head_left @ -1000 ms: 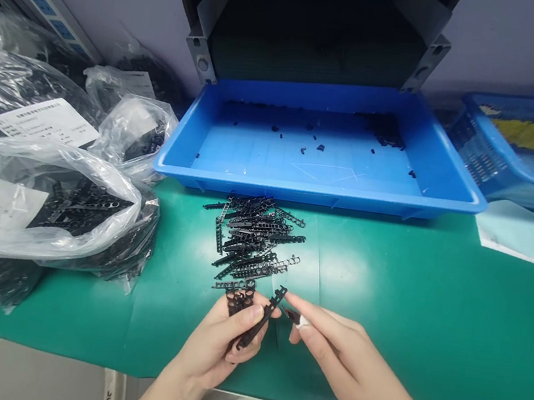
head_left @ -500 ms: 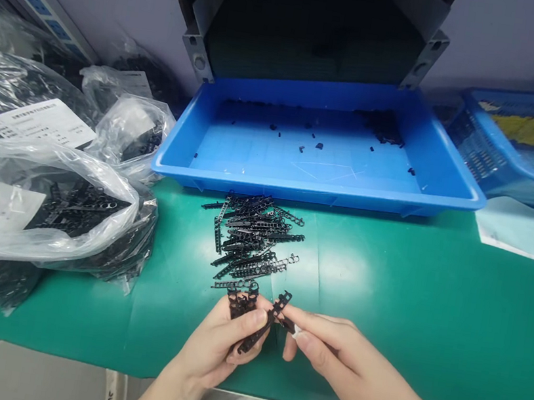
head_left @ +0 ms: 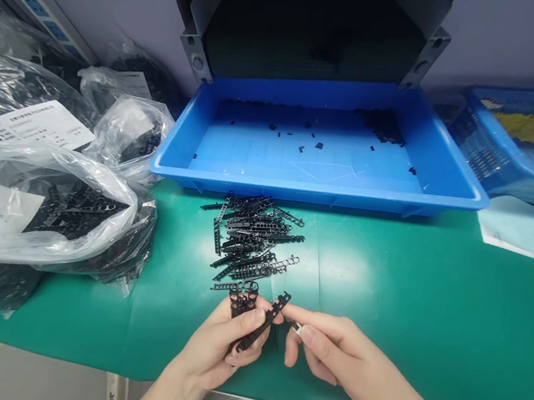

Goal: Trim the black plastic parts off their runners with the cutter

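My left hand (head_left: 227,340) is closed round several black plastic strips (head_left: 242,302) with rings at their ends. One black strip (head_left: 263,325) slants up and right under its thumb. My right hand (head_left: 335,349) pinches a small tool (head_left: 296,326), white near the fingertips and with a dark tip, close to the right side of that strip. The tool's exact shape is too small to tell. Beyond the hands lies a loose pile of black strips (head_left: 256,238) on the green mat (head_left: 412,300).
A blue tray (head_left: 318,190) holding small black bits stands behind the pile. On the left are clear plastic bags (head_left: 86,247) of black parts. A blue basket (head_left: 512,155) and a pale sheet (head_left: 526,230) are at the right. A dark bin (head_left: 315,34) overhangs the tray.
My right hand's fingers have shifted slightly, and the thumb now lies more over the small tool. The slanted strip in my left hand has turned a little.
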### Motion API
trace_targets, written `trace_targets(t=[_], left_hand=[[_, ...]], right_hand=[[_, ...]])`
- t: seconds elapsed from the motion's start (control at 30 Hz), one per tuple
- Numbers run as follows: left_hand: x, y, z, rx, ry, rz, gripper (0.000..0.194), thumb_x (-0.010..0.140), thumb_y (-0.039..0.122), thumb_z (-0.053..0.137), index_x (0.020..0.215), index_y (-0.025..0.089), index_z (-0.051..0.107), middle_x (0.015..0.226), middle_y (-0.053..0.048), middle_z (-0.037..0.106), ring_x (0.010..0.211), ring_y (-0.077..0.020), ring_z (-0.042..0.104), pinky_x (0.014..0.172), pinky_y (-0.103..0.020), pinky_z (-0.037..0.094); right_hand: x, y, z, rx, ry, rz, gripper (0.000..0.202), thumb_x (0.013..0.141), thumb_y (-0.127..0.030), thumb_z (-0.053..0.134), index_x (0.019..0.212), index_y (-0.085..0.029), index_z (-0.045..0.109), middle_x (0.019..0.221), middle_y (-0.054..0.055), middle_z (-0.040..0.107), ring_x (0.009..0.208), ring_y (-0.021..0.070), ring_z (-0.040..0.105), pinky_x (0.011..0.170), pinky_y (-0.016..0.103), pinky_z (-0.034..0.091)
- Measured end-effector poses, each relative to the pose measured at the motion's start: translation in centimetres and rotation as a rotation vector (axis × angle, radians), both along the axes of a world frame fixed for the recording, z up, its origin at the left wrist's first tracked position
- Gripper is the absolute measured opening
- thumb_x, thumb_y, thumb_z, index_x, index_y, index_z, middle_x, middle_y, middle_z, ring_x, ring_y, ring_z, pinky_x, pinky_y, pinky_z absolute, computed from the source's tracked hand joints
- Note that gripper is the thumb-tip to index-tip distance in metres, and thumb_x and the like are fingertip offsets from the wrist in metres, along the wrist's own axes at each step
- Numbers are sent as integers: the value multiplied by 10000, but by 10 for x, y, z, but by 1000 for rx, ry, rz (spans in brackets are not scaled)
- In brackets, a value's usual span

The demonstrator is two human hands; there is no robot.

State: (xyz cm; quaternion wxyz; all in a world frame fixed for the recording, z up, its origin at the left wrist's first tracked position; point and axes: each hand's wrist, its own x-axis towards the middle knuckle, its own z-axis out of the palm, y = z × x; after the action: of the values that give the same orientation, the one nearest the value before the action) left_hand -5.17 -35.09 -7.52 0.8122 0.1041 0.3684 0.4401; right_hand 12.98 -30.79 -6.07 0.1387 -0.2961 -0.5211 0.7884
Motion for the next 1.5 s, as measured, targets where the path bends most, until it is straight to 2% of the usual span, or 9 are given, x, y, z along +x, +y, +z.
trace_targets(t=[0.13,0.4,0.6,0.77,0.87,0.97,1.03,1.2,1.5], left_hand=[[1,0,-1,14,-7,7,264,699,311,695,768,80,587,433,56,378,311,23,223,309,-97,146],[2,1,3,-41,-4,41,285,669,308,723,762,80,579,466,38,428,325,25,243,306,-86,154],[3,2,3,-66,37,41,344,631,351,747,765,91,564,496,33,445,332,22,250,307,-96,148],[4,-3,0,2,326,74,381,629,403,731,808,111,566,501,49,421,354,3,259,329,-117,156],[5,-5,0,23,575,108,387,609,416,733,822,126,591,562,28,468,410,-30,336,364,-137,237],[7,-5,2,79,733,121,309,621,366,722,795,132,622,613,2,522,498,-77,428,449,-169,341],[7,-5,4,119,787,92,241,644,325,701,781,137,637,630,-5,542,539,-96,452,487,-180,366],[6,-6,5,192,849,2,154,701,283,650,796,162,648,652,0,539,553,-101,438,497,-183,367],[9,-2,12,204,895,-6,111,694,250,631,749,155,645,632,-9,531,546,-119,439,501,-209,370]], right_hand=[[0,0,1,8,-29,32,435,910,-380,354,1317,-227,381,765,10,525,462,43,242,403,189,224],[0,-2,-1,89,-85,-58,458,904,-416,345,1288,-177,420,752,12,532,482,58,299,427,201,282],[-1,-1,3,299,-211,-41,418,915,-377,314,1244,-177,476,743,13,581,488,67,381,443,197,341],[0,-6,1,470,-320,-67,375,915,-350,329,1211,-199,503,797,19,630,707,118,560,656,257,460],[1,-9,0,576,-319,-62,355,916,-313,336,1224,-228,491,901,30,647,807,136,591,750,291,472],[1,-10,1,688,-363,-53,360,916,-295,334,1246,-248,471,972,40,633,783,143,597,711,290,485],[0,-9,2,772,-412,-44,367,917,-289,335,1261,-247,455,908,36,635,733,151,589,656,287,483],[-2,-9,2,903,-451,-40,362,918,-247,325,1248,-207,467,790,25,612,625,145,546,522,264,432],[-4,-12,2,994,-520,-52,347,918,-237,325,1228,-198,475,772,30,606,580,133,538,474,243,380]])
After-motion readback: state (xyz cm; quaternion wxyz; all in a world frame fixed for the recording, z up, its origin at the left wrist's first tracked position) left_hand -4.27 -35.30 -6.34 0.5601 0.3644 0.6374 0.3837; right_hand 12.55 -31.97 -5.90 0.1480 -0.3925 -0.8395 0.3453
